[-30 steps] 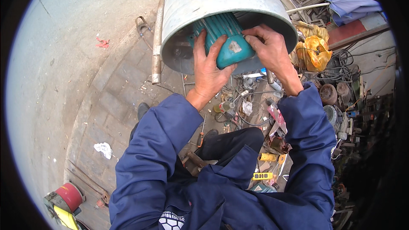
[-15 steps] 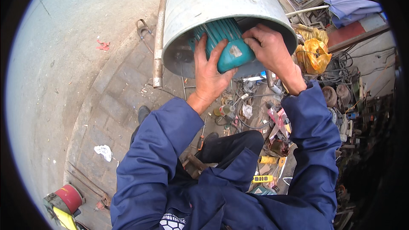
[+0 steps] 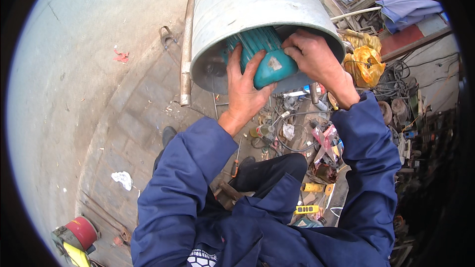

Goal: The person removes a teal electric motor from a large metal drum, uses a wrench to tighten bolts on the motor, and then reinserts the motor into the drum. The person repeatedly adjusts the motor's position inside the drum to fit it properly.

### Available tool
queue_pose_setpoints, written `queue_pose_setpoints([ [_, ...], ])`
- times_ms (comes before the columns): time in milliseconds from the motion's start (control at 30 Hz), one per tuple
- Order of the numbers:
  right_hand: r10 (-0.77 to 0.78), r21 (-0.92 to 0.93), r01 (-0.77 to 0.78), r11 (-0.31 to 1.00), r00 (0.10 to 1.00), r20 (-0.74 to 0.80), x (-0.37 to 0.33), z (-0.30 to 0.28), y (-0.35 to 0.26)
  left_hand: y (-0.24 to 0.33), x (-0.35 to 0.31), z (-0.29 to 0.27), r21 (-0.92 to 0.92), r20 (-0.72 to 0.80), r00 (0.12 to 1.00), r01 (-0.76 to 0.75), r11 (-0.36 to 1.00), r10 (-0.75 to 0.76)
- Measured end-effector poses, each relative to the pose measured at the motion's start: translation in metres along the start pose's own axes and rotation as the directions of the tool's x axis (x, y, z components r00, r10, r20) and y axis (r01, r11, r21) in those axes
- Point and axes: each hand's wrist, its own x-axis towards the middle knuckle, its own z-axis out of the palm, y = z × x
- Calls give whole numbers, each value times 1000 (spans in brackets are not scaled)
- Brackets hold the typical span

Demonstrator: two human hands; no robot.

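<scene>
A teal electric motor (image 3: 278,69) with a finned body and a rounded end cover sits inside the open end of a grey metal cylinder (image 3: 262,1). My left hand (image 3: 244,90) grips the motor from the near left, fingers spread over the fins and thumb against the end cover. At the cover's right edge, my right hand (image 3: 316,55) is closed in a pinch, thumb and forefinger together. What lies between those fingertips is too small to make out. The far part of the motor is hidden in the cylinder.
A rusty pipe (image 3: 187,64) runs along the cylinder's left side. Below lie a screwdriver (image 3: 235,168), a yellow push-button control (image 3: 307,209) and scattered scrap. A yellow plastic bag (image 3: 366,66) and cables are at right; a red-and-grey machine (image 3: 79,233) stands lower left.
The view has shifted slightly. Both hands stay on the motor, with the right hand's pinch still at the cover's edge.
</scene>
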Motion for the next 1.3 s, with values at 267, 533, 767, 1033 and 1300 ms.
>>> queue_pose_setpoints([
  [267,5,75,-5,997,1000,-2,-3,-3,3,4,3,0,-45,16,1000,6,999,-5],
  [533,170,259,-156,953,985,-34,-11,2,-1,5,1,1,-9,22,1000,-6,1000,7],
  [767,257,263,-240,935,966,-33,-9,7,0,9,3,0,-36,26,1000,-8,999,9],
  [1033,275,358,-276,892,960,54,-10,5,10,11,1,0,-30,37,999,19,999,-17],
  [1300,99,282,-85,956,994,-37,-11,8,16,9,2,1,-36,42,999,6,999,-4],
])
